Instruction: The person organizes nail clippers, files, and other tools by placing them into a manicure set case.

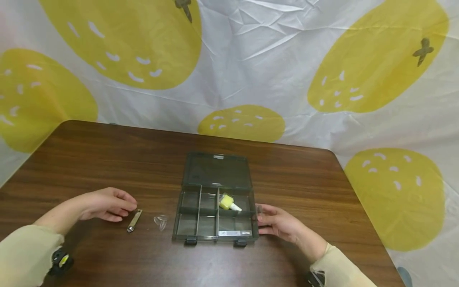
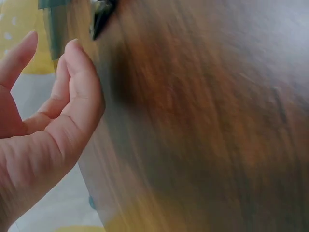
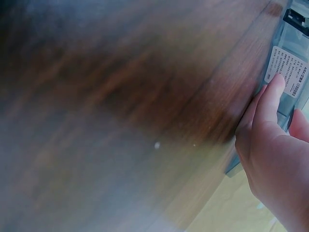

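In the head view my left hand (image 1: 109, 205) hovers over the table at the left, fingers loosely bent and holding nothing. Just right of its fingertips lies a silver nail clipper (image 1: 134, 221). My right hand (image 1: 277, 223) grips the right side of an opened dark translucent compartment box (image 1: 216, 211), whose lid lies back toward the wall. The right wrist view shows its fingers (image 3: 271, 104) against the box's outside beside a white printed label (image 3: 286, 71). A nail polish bottle (image 1: 226, 201), yellow with a white cap, lies in the box's upper right compartment.
Thin clear curved pieces (image 1: 161, 222) lie on the brown wooden table (image 1: 150, 159) between the nail clipper and the box. Two dark latches (image 1: 191, 240) stick out from the box's near edge. A white cloth with yellow fruit prints (image 1: 251, 79) hangs behind the table.
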`<state>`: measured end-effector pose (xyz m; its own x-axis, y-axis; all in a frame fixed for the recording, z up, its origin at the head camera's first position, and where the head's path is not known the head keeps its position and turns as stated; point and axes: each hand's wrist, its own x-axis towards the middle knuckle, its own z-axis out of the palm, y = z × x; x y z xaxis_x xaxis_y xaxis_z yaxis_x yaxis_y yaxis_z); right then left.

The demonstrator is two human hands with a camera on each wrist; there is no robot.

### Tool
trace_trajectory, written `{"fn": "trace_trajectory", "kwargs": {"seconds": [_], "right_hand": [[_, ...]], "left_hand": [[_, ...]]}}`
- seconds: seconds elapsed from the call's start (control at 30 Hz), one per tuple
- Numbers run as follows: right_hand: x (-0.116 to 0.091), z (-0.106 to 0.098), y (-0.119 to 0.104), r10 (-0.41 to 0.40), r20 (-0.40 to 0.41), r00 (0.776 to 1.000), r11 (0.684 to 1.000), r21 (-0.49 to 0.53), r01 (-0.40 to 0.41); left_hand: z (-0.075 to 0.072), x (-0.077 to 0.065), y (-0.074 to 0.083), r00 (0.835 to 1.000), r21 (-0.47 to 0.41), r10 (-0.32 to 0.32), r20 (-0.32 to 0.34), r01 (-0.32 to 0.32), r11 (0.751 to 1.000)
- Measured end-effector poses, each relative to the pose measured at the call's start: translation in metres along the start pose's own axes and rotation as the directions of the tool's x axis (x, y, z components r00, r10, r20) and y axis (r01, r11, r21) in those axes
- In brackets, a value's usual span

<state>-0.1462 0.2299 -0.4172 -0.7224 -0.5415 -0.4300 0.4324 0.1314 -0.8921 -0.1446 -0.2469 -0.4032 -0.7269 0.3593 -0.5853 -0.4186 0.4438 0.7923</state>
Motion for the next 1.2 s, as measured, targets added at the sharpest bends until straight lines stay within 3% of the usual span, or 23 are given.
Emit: {"fn": "trace_trajectory", "kwargs": {"seconds": [0.2, 0.5, 0.8, 1.2], "right_hand": [[0.0, 0.0, -0.001, 0.004, 0.002, 1.0, 1.0, -0.009, -0.004], [-0.001, 0.0, -0.001, 0.003, 0.006, 1.0, 1.0, -0.01, -0.003], [-0.002, 0.0, -0.002, 0.009, -0.007, 1.0, 1.0, -0.02, -0.009], [-0.001, 0.0, -0.001, 0.001, 0.008, 1.0, 1.0, -0.011, -0.001]], "left_hand": [[0.003, -0.005, -0.008, 1.0, 0.026, -0.009, 0.005, 0.009, 1.0], [0.021, 0.001, -0.005, 0.988, 0.186, 0.06, -0.141, -0.033, 0.982], [0.04, 0.003, 0.0, 0.956, 0.401, 0.155, -0.248, -0.044, 0.915], [0.033, 0.003, 0.0, 0.968, 0.293, 0.145, -0.207, -0.08, 0.953]]}}
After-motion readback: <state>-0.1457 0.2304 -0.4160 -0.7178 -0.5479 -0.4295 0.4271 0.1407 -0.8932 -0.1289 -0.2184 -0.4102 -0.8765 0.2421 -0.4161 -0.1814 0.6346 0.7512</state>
